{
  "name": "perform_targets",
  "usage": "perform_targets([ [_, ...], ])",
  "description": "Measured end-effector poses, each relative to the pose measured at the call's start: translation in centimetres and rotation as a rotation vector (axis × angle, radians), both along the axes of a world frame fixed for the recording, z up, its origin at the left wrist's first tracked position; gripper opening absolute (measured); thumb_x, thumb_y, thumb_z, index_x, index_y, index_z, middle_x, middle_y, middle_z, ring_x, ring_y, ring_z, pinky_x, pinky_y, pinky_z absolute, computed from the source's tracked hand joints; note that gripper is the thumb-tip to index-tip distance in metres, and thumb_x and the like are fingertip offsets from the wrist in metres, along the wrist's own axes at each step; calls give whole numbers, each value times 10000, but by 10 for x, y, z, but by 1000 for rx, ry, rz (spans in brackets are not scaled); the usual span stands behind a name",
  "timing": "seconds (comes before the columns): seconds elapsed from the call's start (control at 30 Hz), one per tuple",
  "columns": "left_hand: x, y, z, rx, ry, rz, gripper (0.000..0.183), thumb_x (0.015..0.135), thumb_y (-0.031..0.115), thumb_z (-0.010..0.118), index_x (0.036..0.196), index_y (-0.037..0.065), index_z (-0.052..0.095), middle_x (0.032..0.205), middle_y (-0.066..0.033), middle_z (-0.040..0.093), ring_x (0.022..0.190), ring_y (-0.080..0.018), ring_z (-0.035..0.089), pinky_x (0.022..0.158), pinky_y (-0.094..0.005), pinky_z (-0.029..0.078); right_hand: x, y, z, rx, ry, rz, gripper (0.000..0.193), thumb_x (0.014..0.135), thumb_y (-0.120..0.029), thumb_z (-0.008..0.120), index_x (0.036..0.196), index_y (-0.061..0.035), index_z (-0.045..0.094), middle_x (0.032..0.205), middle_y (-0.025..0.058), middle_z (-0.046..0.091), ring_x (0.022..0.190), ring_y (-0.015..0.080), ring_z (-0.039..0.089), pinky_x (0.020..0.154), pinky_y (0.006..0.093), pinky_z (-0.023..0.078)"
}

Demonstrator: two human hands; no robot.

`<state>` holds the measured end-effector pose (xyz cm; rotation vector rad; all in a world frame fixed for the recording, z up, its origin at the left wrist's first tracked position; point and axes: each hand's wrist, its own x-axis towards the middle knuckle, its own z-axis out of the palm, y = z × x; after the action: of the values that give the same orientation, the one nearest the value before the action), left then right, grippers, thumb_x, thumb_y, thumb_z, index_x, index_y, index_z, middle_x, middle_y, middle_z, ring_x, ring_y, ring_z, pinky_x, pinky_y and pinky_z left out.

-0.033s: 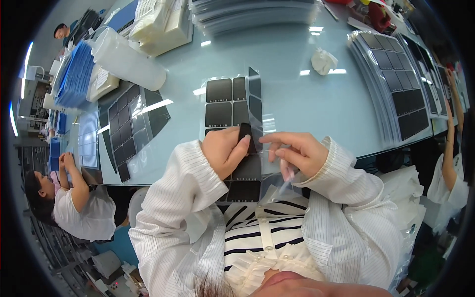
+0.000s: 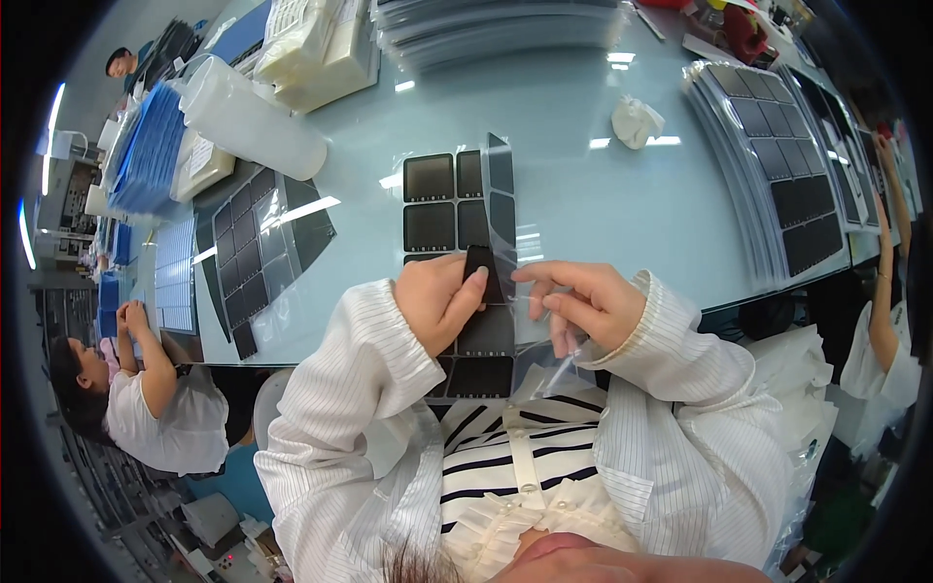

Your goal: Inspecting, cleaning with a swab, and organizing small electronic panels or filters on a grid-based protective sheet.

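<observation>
A sheet of dark rectangular panels (image 2: 429, 226) with pale borders lies lengthwise before me, its near end at the table edge. My left hand (image 2: 434, 299) rests across its middle, closed, with the thumb pressed on a folded-up dark flap (image 2: 479, 258). Along the sheet's right side a narrow part stands raised, partly see-through. Beside it, my right hand (image 2: 588, 303) has its fingers bent together on a clear plastic film (image 2: 549, 369), which hangs toward my lap. The right index finger points at the raised edge. My left palm hides part of the panels.
Stacked dark-panelled sheets in clear sleeves (image 2: 768, 165) stand at the right. Crumpled white paper (image 2: 637, 121) lies farther back. At left are a whitish plastic cylinder (image 2: 253, 117), blue stacks (image 2: 146, 146) and more dark sheets (image 2: 243, 243). Another person (image 2: 165, 408) sits at the left.
The folded dark flap under my left thumb and the clear film by my right hand have shifted very slightly. Both hands keep nearly the same place.
</observation>
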<state>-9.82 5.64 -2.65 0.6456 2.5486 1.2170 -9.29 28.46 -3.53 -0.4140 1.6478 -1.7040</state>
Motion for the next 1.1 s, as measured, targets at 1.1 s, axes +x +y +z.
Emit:
perform_targets([
  [1.1,-57,5,3,-124,-73,-31,444,816,387,600,663,-21,516,564,-97,492,527,-149,471,494,-297,373,-58,-20,-8,6,-16,29,131,810,27,511,939,33,532,693,109,612,542,139,599,485,257,499],
])
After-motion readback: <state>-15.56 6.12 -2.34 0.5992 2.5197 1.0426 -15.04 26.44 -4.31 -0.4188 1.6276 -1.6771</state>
